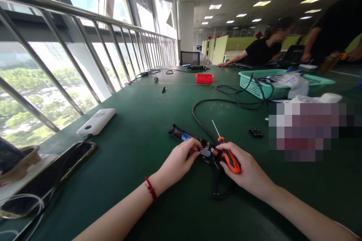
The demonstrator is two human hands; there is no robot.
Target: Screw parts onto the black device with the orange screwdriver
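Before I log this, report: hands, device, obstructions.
Left hand holding opened black device. Right hand gripping orange-black screwdriver, shaft pointing away. Black cable nearby, seemingly not blocking.

1. A long black device with exposed inner parts lies slantwise on the dark green tabletop, one end pointing to the far left. Its middle is uncovered.
2. A shiny blue cylindrical section shows near that far-left end.
3. A small grey box-shaped component sits at the device's middle, with a small red part just to its right.
4. Thin blue and yellow wires emerge below these; a curved black part lies nearest the viewer.
5. An orange-and-black-handled screwdriver slants beside the device's right end, its thin metal shaft pointing away and leftward, its tip free.
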